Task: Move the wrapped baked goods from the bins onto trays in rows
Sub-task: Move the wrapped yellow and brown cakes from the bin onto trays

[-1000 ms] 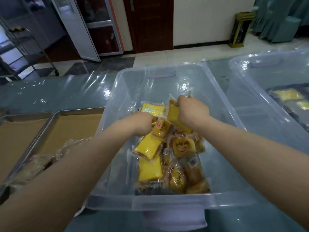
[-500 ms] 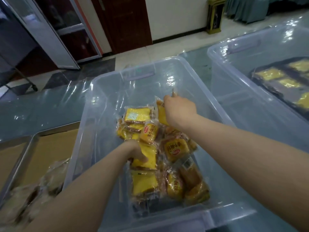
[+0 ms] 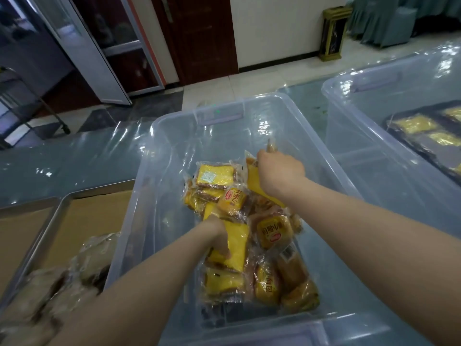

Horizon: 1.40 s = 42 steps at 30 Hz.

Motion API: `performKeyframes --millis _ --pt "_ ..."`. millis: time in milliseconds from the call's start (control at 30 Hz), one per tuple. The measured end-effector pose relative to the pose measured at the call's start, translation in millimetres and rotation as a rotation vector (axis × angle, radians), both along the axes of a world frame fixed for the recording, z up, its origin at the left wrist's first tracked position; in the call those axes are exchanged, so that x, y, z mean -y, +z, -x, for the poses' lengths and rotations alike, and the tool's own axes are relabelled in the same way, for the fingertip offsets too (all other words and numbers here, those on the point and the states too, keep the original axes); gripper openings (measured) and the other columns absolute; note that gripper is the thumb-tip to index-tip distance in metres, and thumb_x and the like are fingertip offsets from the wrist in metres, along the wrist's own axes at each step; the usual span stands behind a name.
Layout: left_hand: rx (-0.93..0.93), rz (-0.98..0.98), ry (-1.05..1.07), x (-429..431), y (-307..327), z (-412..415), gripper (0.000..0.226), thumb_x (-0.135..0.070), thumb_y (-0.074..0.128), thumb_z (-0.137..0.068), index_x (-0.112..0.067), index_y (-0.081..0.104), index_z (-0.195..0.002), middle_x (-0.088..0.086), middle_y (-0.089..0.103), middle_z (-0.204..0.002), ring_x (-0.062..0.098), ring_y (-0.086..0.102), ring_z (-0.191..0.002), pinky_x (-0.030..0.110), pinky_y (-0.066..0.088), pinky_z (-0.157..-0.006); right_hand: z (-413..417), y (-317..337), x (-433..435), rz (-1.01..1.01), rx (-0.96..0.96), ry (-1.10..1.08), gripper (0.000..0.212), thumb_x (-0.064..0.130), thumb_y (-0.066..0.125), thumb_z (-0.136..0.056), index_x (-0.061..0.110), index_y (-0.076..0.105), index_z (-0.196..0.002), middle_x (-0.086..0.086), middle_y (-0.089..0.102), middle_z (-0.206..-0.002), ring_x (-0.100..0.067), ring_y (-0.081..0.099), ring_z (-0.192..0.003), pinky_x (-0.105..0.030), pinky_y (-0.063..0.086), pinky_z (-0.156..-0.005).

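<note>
A clear plastic bin [image 3: 174, 136] in front of me holds a pile of wrapped baked goods [image 3: 272, 283], yellow cake slices and small brown breads in clear packets. Both hands are down inside the bin. My left hand [image 3: 218, 236] grips a yellow wrapped cake slice [image 3: 237, 245] in the middle of the pile. My right hand [image 3: 279, 171] holds another yellow wrapped slice [image 3: 257, 182] lifted at the pile's far end, and pinches the edge of a packet above it. To the left lies a metal tray [image 3: 59, 216] lined with brown paper, with several wrapped goods [image 3: 87, 260] on its near part.
A second clear bin [image 3: 354, 96] stands at the right, with a dark tray of yellow wrapped goods [image 3: 419, 126] seen through it. A second tray [image 3: 15, 221] lies at the far left. The table is covered in glossy blue-grey plastic [image 3: 74, 161]. Beyond are tiled floor and doors.
My left hand has drawn back from the far end of the pile to its middle and taken hold of a yellow slice. The right hand keeps its packet. The view shifted left.
</note>
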<state>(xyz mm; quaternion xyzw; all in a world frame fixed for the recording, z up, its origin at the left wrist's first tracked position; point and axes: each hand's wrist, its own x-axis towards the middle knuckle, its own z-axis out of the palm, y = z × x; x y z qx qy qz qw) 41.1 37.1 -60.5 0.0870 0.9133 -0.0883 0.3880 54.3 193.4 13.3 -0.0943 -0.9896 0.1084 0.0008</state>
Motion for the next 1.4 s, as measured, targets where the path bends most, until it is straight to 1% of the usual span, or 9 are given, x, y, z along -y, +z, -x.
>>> performKeyframes --millis 233,400,600,700,833,1000,1133,1267,1400 --pt "0.042 0.049 0.043 7 -1 -2 0.087 -0.056 0.066 -0.077 -0.006 0.036 -0.141 0.014 0.041 -0.142 0.033 0.041 -0.127 0.04 0.038 -0.104 -2 -1 0 -0.013 0.012 0.021 0.024 -0.001 0.042 -0.085 0.012 0.045 -0.105 -0.001 0.042 -0.076 -0.028 0.047 -0.074 -0.034 0.036 -0.059" --pt "0.072 -0.133 0.123 -3 4 -15 0.069 -0.037 0.068 -0.084 -0.001 0.039 -0.136 0.015 0.052 -0.131 0.03 0.054 -0.116 0.037 0.047 -0.096 -2 -3 0 -0.016 0.028 0.039 0.02 -0.002 0.039 -0.084 0.015 0.039 -0.096 -0.002 0.039 -0.073 -0.028 0.046 -0.072 -0.035 0.036 -0.059" --pt "-0.29 -0.271 0.132 -15 5 -20 0.043 -0.011 0.065 -0.082 -0.006 0.051 -0.121 0.013 0.057 -0.117 0.032 0.056 -0.107 0.038 0.05 -0.083 -5 -2 0 -0.002 0.035 0.023 0.023 0.0 0.039 -0.084 0.015 0.043 -0.102 -0.006 0.045 -0.085 -0.029 0.047 -0.075 -0.036 0.038 -0.062" --pt "-0.498 -0.279 0.051 -20 10 -19 0.046 -0.003 0.051 -0.082 -0.008 0.042 -0.127 0.021 0.043 -0.127 0.04 0.043 -0.116 0.05 0.042 -0.094 -6 -3 -1 -0.001 0.002 0.019 0.023 -0.001 0.04 -0.085 0.015 0.042 -0.101 -0.005 0.045 -0.082 -0.029 0.048 -0.074 -0.036 0.037 -0.059" --pt "-0.589 -0.339 0.049 -15 23 -4 0.048 0.002 0.048 -0.086 -0.007 0.034 -0.13 0.022 0.034 -0.13 0.039 0.052 -0.107 0.041 0.048 -0.078 -2 -4 -1 -0.015 -0.048 -0.007 0.025 -0.005 0.04 -0.082 0.015 0.037 -0.096 -0.004 0.043 -0.075 -0.029 0.047 -0.067 -0.032 0.03 -0.049" --pt "-0.512 -0.545 0.263 0 53 28 0.052 0.001 0.058 -0.08 -0.012 0.037 -0.126 0.019 0.036 -0.129 0.038 0.048 -0.113 0.039 0.044 -0.089 3 -5 1 0.135 -0.22 -0.075 0.05 -0.004 0.044 -0.08 0.018 0.028 -0.122 -0.002 0.05 -0.083 -0.028 0.047 -0.065 -0.036 0.033 -0.051" --pt "-0.641 -0.668 0.347 20 86 47 0.046 -0.009 0.069 -0.077 -0.016 0.039 -0.111 0.011 0.056 -0.108 0.033 0.056 -0.099 0.035 0.042 -0.072 9 3 6 0.119 -0.275 0.043 0.091 -0.006 0.048 -0.079 0.042 0.005 -0.144 -0.004 0.048 -0.095 -0.026 0.052 -0.063 -0.032 0.033 -0.046" --pt "-0.893 -0.775 0.26 36 103 52 0.048 -0.004 0.064 -0.076 -0.021 0.037 -0.112 0.004 0.057 -0.083 0.03 0.056 -0.085 0.035 0.039 -0.061 29 7 4 0.047 -0.101 0.155 0.04 0.012 0.051 -0.089 0.03 0.061 -0.123 -0.005 0.045 -0.128 -0.033 0.056 -0.099 -0.033 0.04 -0.069" --pt "-1.047 -0.912 0.312 50 110 60 0.054 -0.011 0.066 -0.078 -0.02 0.038 -0.123 0.004 0.057 -0.092 0.027 0.05 -0.094 0.035 0.037 -0.068 59 3 14 -0.08 -0.158 0.139 0.041 0.007 0.058 -0.086 0.019 0.06 -0.125 -0.004 0.045 -0.124 -0.031 0.054 -0.099 -0.035 0.042 -0.068"
